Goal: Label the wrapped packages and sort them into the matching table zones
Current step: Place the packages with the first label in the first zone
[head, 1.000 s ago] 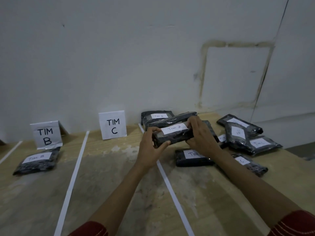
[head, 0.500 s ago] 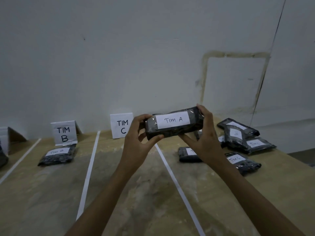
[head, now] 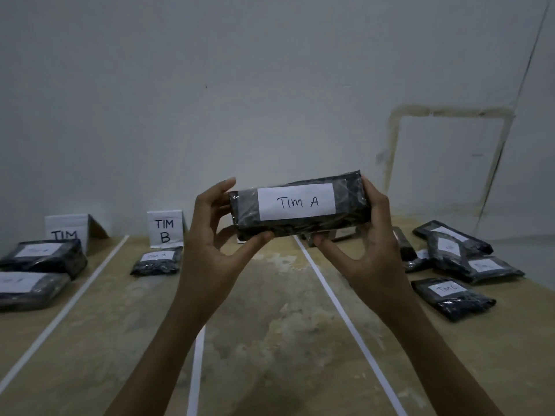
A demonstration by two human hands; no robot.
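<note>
Spanning left grip [head: 210, 247], right grip [head: 374, 250]: package [head: 300, 210]

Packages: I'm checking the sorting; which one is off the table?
The TIM A package, held up between left hand and right hand; the others lie on the table.

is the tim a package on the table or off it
Off it: the left hand and right hand hold the TIM A package by its ends above the table.

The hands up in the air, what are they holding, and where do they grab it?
The package labelled TIM A. The left hand grips its left end and the right hand its right end, thumbs under the bottom edge.
</note>
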